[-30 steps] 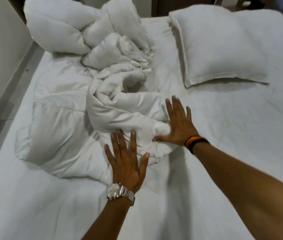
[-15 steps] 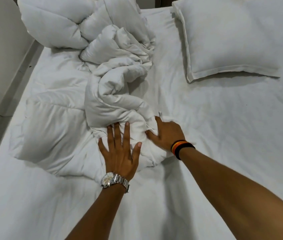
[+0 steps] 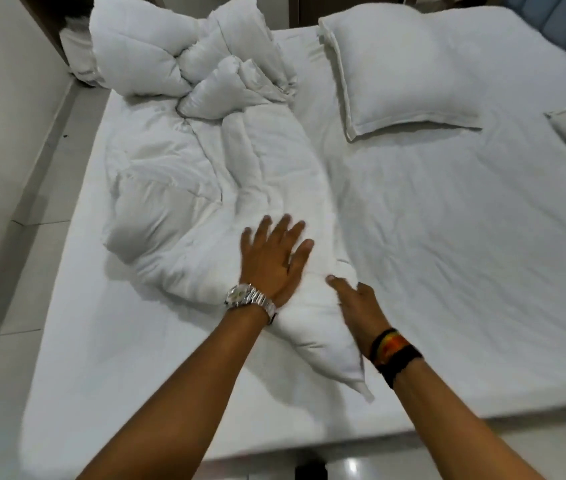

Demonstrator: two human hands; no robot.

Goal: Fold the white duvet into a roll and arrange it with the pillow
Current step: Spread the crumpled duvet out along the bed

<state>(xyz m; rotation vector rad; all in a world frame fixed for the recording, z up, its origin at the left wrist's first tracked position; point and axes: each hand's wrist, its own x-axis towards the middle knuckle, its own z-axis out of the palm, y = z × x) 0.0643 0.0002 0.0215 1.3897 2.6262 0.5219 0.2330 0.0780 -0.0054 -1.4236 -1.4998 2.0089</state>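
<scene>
1. Our left hand lies flat, palm down, on the white duvet; the grip is wide, fingers spread and pressing the fabric, closed around nothing.
2. A silver watch sits on that wrist, and the forearm reaches in from the lower edge, angled up and to the right.
3. Our right hand rests against the right side of the duvet's near corner; its fingers curl loosely along the fabric, but we cannot tell whether they pinch it.
4. A black and orange wristband circles the right wrist.
5. The duvet lies crumpled on the left half of the bed, bunched high at the far end, its near corner tapering to a point between our arms.
6. The pillow lies flat at the far right, just beside the duvet.
</scene>
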